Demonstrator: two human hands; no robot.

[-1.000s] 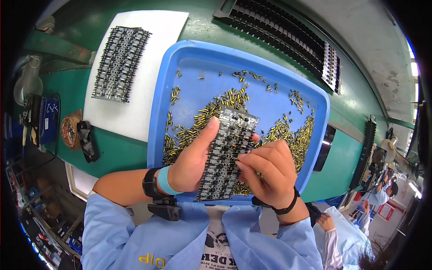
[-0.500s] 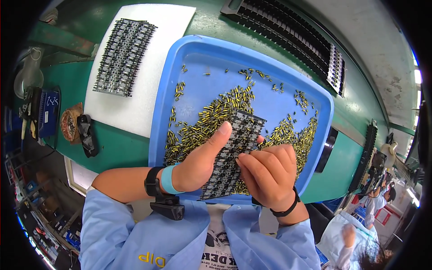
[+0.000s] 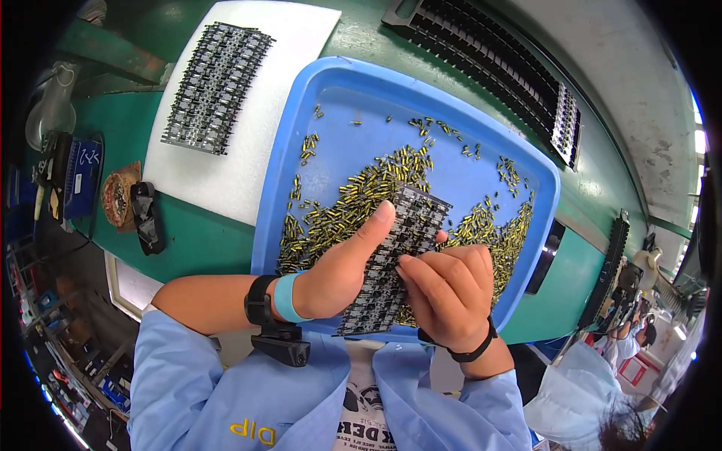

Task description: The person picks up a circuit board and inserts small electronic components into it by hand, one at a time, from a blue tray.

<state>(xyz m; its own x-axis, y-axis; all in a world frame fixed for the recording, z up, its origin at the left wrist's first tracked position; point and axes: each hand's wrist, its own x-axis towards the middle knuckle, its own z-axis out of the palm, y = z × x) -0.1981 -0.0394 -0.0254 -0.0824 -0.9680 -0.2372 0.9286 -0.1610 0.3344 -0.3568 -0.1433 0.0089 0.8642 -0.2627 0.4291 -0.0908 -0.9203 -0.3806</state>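
Note:
A dark printed circuit board panel (image 3: 421, 214), packed with rows of small repeated units, is tilted above the blue tray. Gripping its left side is my left hand (image 3: 335, 278), thumb along the face and the other fingers mostly hidden beneath. My right hand (image 3: 455, 293) is closed in a pinch at the panel's right part, fingertips against its face; whatever they pinch is too small or hidden to make out. Under and around the panel lie heaps of small yellow-and-black cylindrical capacitors (image 3: 376, 184), inside the blue tray (image 3: 268, 177).
Left of the tray, a white foam sheet (image 3: 199, 177) carries another panel (image 3: 218, 86). Farther left are a brown roll (image 3: 116, 199), a black object (image 3: 148, 218) and a blue bin (image 3: 83, 184). A long black slotted rack (image 3: 481, 64) lies at the back right. A co-worker (image 3: 575, 391) is at lower right.
The whole view has shifted slightly. Both hands keep nearly the same hold and place on the panel. The co-worker at lower right has changed posture.

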